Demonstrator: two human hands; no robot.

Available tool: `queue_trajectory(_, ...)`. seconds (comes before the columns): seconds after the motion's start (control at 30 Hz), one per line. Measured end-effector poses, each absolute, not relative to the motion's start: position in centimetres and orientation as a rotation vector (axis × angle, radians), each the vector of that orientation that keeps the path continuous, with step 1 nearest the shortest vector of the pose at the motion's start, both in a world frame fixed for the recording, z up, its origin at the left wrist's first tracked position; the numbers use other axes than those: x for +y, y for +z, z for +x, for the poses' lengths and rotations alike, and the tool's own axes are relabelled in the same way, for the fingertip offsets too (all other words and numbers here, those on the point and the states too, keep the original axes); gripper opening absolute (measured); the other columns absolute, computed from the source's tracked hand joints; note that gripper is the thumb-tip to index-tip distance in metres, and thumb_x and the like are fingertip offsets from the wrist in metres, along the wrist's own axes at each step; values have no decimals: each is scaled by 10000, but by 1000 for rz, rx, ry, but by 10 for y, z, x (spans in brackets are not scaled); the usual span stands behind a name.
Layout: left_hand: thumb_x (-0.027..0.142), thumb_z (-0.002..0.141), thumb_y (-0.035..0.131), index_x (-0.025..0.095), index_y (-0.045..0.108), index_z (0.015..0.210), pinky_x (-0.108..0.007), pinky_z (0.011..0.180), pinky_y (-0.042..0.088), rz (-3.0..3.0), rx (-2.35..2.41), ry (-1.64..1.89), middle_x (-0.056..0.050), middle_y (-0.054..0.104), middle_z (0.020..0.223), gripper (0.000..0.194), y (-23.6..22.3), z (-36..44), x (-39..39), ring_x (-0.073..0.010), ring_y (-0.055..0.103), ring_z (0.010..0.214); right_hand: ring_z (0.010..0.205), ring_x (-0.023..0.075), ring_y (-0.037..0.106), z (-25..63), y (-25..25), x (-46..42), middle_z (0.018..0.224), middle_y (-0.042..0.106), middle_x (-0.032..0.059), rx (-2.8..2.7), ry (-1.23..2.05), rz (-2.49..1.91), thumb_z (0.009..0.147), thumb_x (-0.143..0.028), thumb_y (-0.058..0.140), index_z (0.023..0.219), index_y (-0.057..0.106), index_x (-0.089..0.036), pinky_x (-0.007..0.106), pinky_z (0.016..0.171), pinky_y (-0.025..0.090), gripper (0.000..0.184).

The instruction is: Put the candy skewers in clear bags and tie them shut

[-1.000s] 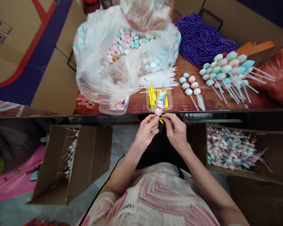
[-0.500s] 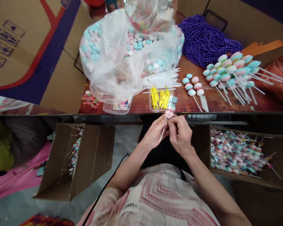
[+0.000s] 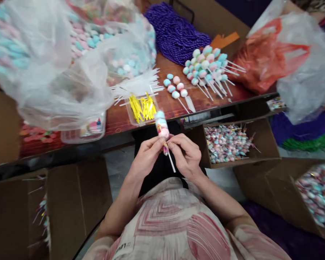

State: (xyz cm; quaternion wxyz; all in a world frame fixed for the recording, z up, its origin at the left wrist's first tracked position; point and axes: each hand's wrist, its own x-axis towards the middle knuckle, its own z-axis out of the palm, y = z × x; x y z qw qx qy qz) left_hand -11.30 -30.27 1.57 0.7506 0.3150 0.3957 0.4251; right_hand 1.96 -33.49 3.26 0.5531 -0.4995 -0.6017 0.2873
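Between my hands stands a marshmallow lollipop (image 3: 161,124), in pink, white and pale blue under a clear wrapper, its white stick pointing down toward me. My left hand (image 3: 147,155) is closed, thumb and fingers pinching the gathered wrapper just below the lowest marshmallow. My right hand (image 3: 187,155) is closed too, pinching at the same neck from the other side, where a bit of yellow shows. Just beyond, yellow twist ties (image 3: 142,108) lie in a clear plastic tub. Unwrapped marshmallow sticks (image 3: 176,86) rest on the table past my right hand.
A big clear bag of marshmallows (image 3: 92,47) fills the table's left. White sticks (image 3: 138,85), purple bead strings (image 3: 176,32), a pile of marshmallow sticks (image 3: 206,65) and a red plastic bag (image 3: 265,57) lie along the table (image 3: 213,97). Cardboard boxes (image 3: 265,141) holding wrapped lollipops stand below.
The view has swung to the right, bringing the red bag and another box of lollipops into sight. Both hands keep hold of the lollipop, whose stick now points down to the right.
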Motion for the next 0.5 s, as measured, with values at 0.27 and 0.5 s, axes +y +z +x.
queue_trajectory(0.27, 277, 779, 774, 214, 789, 979, -309, 801, 541, 1194, 1073, 1012, -38, 765, 898, 210, -3, -74, -313, -173, 687, 822, 581, 96, 515, 43, -2, -366, 725, 650, -13, -1014, 1002, -1438, 878, -323, 651, 906, 713, -194, 243, 551, 415, 146)
queue_trajectory(0.5, 309, 884, 665, 204, 760, 983, -270, 712, 531, 1481, 1344, 1308, -38, 749, 855, 173, 6, -134, -285, -135, 669, 719, 456, 77, 361, 138, -63, -368, 527, 440, -60, -404, 641, -1580, 703, -364, 776, 644, 596, -215, 253, 430, 284, 242)
